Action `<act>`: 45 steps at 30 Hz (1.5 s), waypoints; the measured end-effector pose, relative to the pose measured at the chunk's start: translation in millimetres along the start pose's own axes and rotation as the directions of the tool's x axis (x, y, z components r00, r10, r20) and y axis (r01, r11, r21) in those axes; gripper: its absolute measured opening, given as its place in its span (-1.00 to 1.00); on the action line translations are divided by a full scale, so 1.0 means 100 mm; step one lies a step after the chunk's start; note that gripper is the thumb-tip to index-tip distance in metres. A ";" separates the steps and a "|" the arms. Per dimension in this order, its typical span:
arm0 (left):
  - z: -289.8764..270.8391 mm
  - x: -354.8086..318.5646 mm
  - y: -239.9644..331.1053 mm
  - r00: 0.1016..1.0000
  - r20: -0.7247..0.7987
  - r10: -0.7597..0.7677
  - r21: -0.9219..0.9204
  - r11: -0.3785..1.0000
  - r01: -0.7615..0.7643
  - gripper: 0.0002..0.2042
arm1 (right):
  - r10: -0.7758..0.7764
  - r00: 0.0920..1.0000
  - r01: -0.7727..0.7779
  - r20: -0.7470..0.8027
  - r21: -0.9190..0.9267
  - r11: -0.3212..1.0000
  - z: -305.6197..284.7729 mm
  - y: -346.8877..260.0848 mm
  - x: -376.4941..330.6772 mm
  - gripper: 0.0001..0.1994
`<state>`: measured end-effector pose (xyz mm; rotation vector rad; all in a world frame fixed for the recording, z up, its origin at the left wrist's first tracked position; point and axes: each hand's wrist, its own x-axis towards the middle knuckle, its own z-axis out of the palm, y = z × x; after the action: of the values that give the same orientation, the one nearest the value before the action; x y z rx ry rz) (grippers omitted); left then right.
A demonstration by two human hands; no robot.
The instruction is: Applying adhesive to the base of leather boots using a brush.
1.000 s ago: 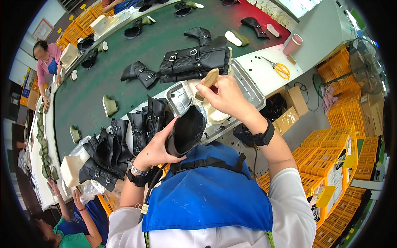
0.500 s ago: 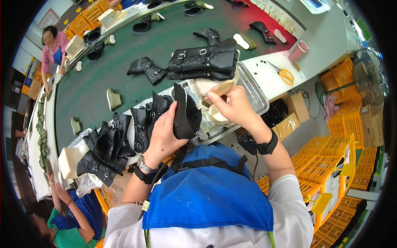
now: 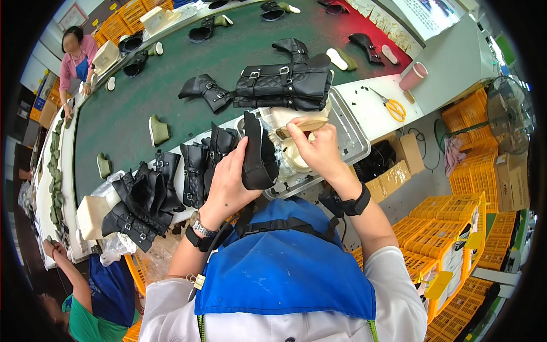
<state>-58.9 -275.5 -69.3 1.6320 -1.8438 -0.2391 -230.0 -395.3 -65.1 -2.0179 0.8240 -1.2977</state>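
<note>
Nearest the camera, a blue apron bib (image 3: 285, 279) with dark straps covers the person's chest over white sleeves. Above it the left hand (image 3: 228, 185), a metal watch and a dark band at its wrist, is wrapped around a black boot piece (image 3: 258, 155), smooth and matte, narrow at the top and rounded at the bottom, held upright over the near edge of a metal tray (image 3: 353, 137). The fingers are curled shut on its left side and the thumb side is hidden behind it. The right hand (image 3: 319, 151), a black band on its wrist, is pinched closed on the pale wooden handle of a brush (image 3: 299, 126) that lies nearly level, its tip just beside the top of the boot piece; whether the bristles touch the boot cannot be made out. Under the hands the tray holds a cream-coloured tub, mostly covered.

Left of the tray, glossy black boots with buckles (image 3: 171, 188) stand and lie in a crowd. Behind the tray a stack of quilted black boots (image 3: 285, 85) rests on the green conveyor belt (image 3: 137, 97), where olive soles and further boots lie well apart. Yellow-handled scissors (image 3: 393, 108) and a pink cup (image 3: 413, 76) sit on the white bench at right. Orange crates fill the far right, partly cut off by the rim
</note>
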 end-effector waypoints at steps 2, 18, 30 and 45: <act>-0.01 0.00 -0.01 1.000 0.002 -0.002 -0.004 1.000 0.002 -0.10 | -0.077 0.997 0.077 -0.003 0.031 0.997 0.03 0.00 0.01 -0.91; 0.03 0.10 -0.15 0.965 -0.237 0.114 0.283 0.958 -0.044 -0.09 | 0.019 0.968 -0.079 0.250 0.234 0.969 -0.07 -0.32 -0.18 -0.90; 0.01 0.07 -0.14 0.978 -0.194 0.079 0.203 0.978 -0.039 -0.09 | -0.012 0.997 -0.005 0.078 0.210 0.978 -0.05 -0.10 -0.18 -0.92; -0.09 0.00 -0.36 0.992 0.084 -0.097 -0.150 0.983 0.109 -0.11 | -0.049 0.998 0.055 -0.038 0.176 0.983 -0.03 0.02 0.03 -0.94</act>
<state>-24.4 -280.4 -81.1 1.6324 -1.7514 -0.4838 -231.8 -399.3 -64.1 -1.8933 0.6498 -1.3862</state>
